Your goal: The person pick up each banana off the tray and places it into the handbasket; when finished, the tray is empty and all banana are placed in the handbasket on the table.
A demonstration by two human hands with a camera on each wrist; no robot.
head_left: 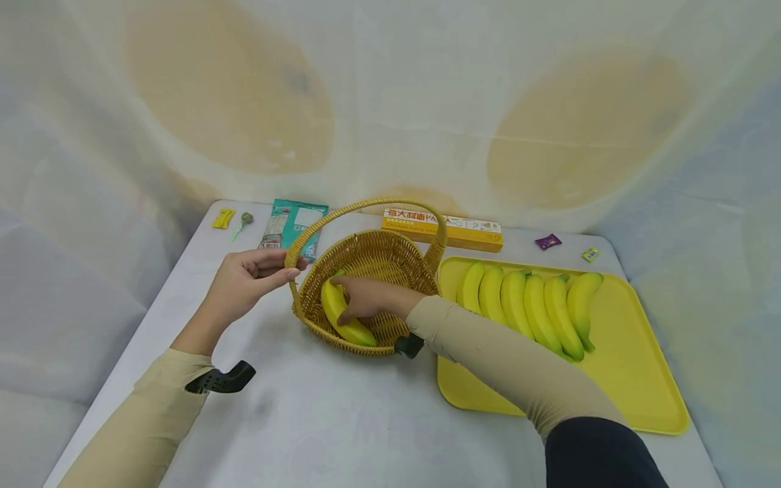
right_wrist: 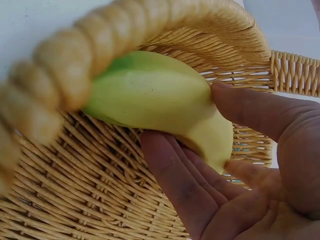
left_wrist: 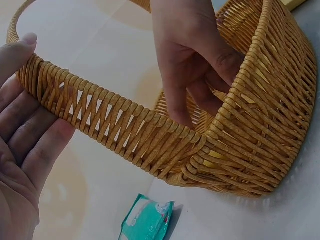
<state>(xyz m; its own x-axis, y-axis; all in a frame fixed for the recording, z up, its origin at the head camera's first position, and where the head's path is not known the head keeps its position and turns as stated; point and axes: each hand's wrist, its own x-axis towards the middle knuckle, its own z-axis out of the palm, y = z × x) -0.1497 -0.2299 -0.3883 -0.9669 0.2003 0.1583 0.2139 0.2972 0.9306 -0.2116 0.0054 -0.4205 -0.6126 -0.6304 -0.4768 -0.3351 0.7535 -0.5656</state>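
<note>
A woven wicker basket (head_left: pixel 381 254) with a tall arched handle (head_left: pixel 366 205) stands upright on the table. My left hand (head_left: pixel 247 279) pinches the left side of that handle between thumb and fingers; the left wrist view shows the thumb on one face and fingers behind. Inside the basket, my right hand (head_left: pixel 373 297) grips a yellow banana (head_left: pixel 333 303) with greenish ends. In the right wrist view, thumb and fingers lie on opposite sides of the banana (right_wrist: pixel 160 95), which is against the basket's inner wall. The banana's underside is hidden.
Right of the basket, a yellow tray (head_left: pixel 634 379) holds a row of several bananas (head_left: pixel 514 298), partly behind my right forearm. Behind stand a pasta box (head_left: pixel 464 234) and a teal packet (head_left: pixel 308 215). Small wrapped candies (head_left: pixel 223 217) and a lollipop (head_left: pixel 246 219) lie near the back edge.
</note>
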